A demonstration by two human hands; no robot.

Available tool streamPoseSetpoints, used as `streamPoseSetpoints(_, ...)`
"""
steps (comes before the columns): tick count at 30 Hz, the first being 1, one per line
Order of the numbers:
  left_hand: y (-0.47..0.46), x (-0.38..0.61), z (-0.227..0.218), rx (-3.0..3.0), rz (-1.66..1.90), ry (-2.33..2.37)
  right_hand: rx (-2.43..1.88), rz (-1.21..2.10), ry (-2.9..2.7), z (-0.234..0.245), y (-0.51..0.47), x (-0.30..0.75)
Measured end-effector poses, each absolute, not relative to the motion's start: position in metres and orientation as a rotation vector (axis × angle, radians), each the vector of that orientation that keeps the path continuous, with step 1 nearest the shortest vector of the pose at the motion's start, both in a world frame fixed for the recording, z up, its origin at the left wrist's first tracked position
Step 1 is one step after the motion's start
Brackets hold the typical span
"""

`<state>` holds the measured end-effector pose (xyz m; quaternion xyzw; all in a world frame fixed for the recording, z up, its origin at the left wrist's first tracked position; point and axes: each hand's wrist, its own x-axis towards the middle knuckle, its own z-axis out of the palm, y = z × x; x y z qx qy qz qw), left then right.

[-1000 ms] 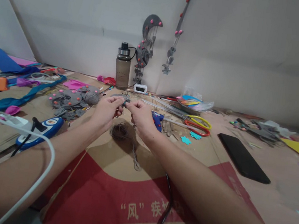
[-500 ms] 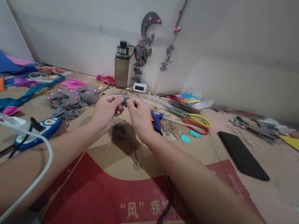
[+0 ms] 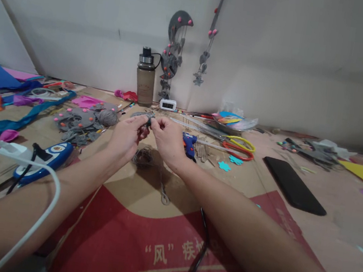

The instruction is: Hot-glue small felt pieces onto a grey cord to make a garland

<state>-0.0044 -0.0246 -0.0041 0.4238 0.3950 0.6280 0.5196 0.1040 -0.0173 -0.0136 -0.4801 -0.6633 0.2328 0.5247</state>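
Note:
My left hand [image 3: 129, 133] and my right hand [image 3: 168, 139] meet over the cardboard, fingertips pinched together. Between them is a small dark grey-green piece [image 3: 149, 122], mostly covered by the fingers; its kind does not show clearly. Just below the hands lies a loose bundle of grey yarn [image 3: 143, 156], its strand running toward me and ending in a loop [image 3: 165, 199]. A blue glue gun [image 3: 189, 142] rests right beside my right hand. Left of my left hand is a pile of grey felt pieces with pink and orange dots [image 3: 79, 121].
At the back stand a bottle [image 3: 145, 83] and a small white clock [image 3: 167, 105]. Yellow and orange-handled scissors [image 3: 238, 151] lie right of the glue gun, near a black phone [image 3: 293, 185]. A blue power strip [image 3: 46, 163] and white cable [image 3: 52, 198] sit at left.
Both hands stay pinched together on the small piece, with the fingers now closer over it. The whole view has shifted slightly.

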Motion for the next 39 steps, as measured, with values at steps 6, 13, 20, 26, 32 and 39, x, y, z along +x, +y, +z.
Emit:
streamPoseSetpoints(6,-0.023,-0.007,-0.005,0.897,1.458,0.924,-1.202,0.528,-1.581,-0.013,-0.015,0.106)
streamPoseSetpoints(13,-0.024,-0.010,-0.003,0.963,1.354,0.971,-1.285,0.529,-1.575,-0.011,-0.010,0.111)
streamPoseSetpoints(20,-0.023,-0.011,-0.002,1.034,1.330,1.017,-1.307,0.480,-1.622,-0.014,-0.010,0.111)
streamPoseSetpoints(26,-0.017,-0.014,-0.006,1.061,1.352,1.072,-1.295,0.463,-1.681,-0.016,-0.011,0.110)
streamPoseSetpoints(32,-0.015,-0.014,-0.007,1.114,1.439,1.063,-1.263,0.499,-1.601,-0.016,-0.014,0.110)
streamPoseSetpoints(39,-0.015,-0.015,-0.008,1.217,1.451,1.038,-1.159,0.480,-1.640,-0.017,-0.011,0.112)
